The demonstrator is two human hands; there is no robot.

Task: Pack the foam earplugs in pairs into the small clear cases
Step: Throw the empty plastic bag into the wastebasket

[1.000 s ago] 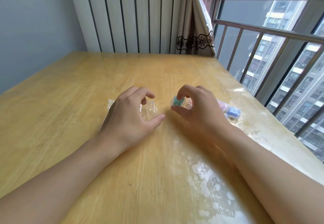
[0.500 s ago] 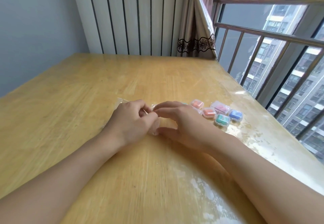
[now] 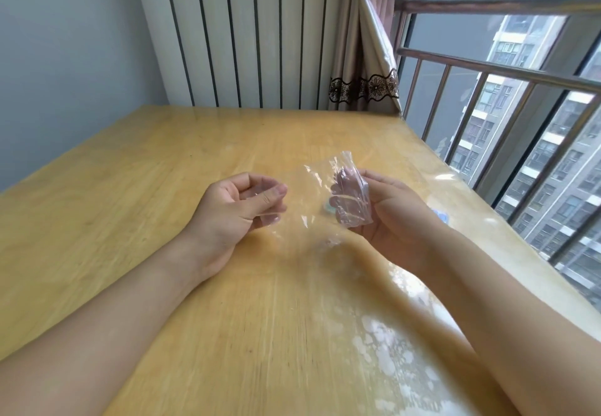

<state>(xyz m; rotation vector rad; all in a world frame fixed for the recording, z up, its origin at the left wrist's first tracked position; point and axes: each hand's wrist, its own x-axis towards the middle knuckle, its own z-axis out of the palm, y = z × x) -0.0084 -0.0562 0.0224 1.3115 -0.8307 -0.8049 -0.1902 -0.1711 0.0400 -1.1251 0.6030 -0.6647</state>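
A crinkled clear plastic bag (image 3: 343, 168) is held just above the wooden table (image 3: 162, 171), stretched between both hands. My left hand (image 3: 234, 210) pinches the bag's left edge between thumb and fingers. My right hand (image 3: 387, 220) grips the right end, its fingers showing through the film. Behind my right hand only a blue earplug case (image 3: 439, 215) peeks out on the table. A teal sliver of another case (image 3: 326, 209) shows through the bag. The other small cases are hidden.
The table's right edge runs along a metal window railing (image 3: 487, 71). A striped wall panel (image 3: 247, 31) and a curtain (image 3: 364, 67) stand behind the far edge. A glossy glare patch (image 3: 390, 350) lies on the near right of the table.
Both hands have lifted the clear bag off the table and drawn apart, stretching it. My right hand now covers the row of coloured cases that showed half a second ago.
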